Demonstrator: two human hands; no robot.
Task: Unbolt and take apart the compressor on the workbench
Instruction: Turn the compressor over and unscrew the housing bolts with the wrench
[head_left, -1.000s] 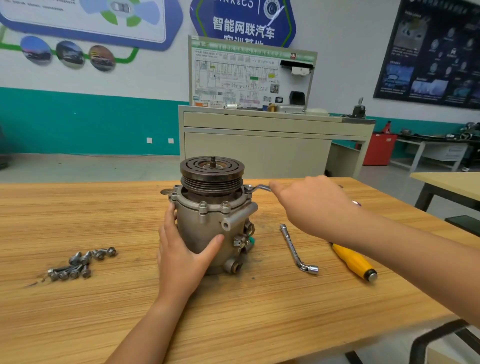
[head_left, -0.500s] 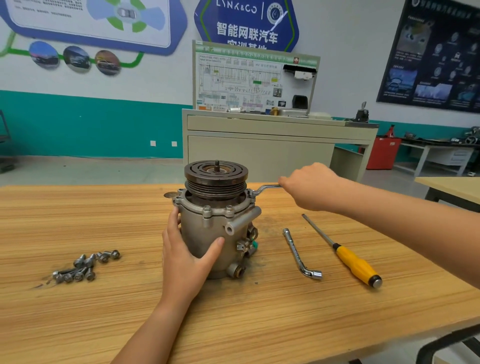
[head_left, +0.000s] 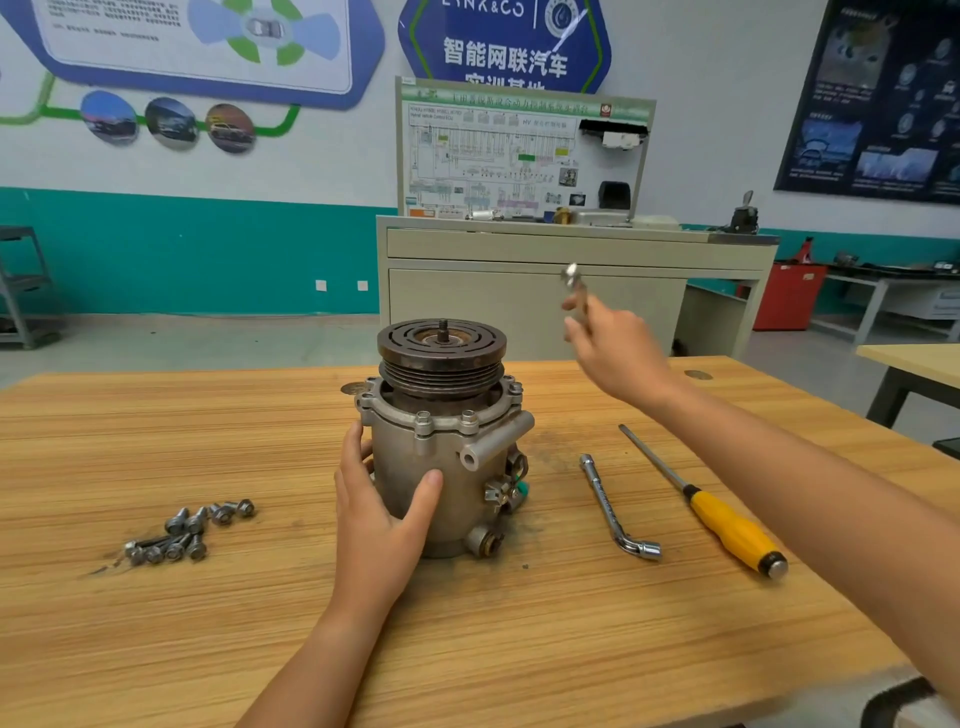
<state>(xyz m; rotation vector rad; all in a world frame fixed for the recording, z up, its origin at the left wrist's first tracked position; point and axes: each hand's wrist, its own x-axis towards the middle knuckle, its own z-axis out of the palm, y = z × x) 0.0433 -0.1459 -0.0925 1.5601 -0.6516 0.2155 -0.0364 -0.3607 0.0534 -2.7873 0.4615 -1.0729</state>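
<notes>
Mid-unbolting: compressor (head_left: 441, 457) stands upright mid-workbench (head_left: 208, 623), left hand (head_left: 379, 514) fingers wrapped round its housing, right hand (head_left: 618, 353) fingers curled on a small wrench (head_left: 573, 278) above-right of it, clear of the flange bolts (head_left: 423, 418); next move likely needs the wrench seated on one.

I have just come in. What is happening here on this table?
A person is taking apart a compressor that stands upright on the workbench. The left hand grips its body; the right hand holds a small wrench up in the air, clear of it. Some flange bolts are still in place, and removed bolts lie in a pile to the left. An L-shaped socket wrench and a yellow-handled screwdriver lie to the right.
</notes>
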